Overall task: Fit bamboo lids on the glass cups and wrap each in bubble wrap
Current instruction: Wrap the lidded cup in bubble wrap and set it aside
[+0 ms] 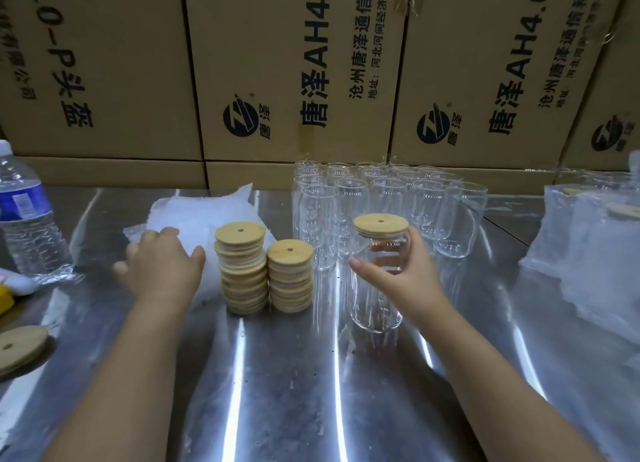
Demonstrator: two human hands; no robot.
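Observation:
My right hand [398,271] grips a clear glass cup [375,302] that stands on the steel table, with a bamboo lid [381,224] sitting on its rim. My left hand [162,264] rests with spread fingers on a pile of bubble wrap sheets [204,216] at the left. Two stacks of bamboo lids [242,271] [290,276] stand between my hands. Several empty glass cups [384,198] are grouped behind, against the cardboard boxes.
A water bottle [24,212] stands at the far left. A loose bamboo lid [20,347] lies near the left edge. Wrapped cups in bubble wrap [595,240] sit at the right. Cardboard boxes [294,74] wall the back of the steel table [294,392].

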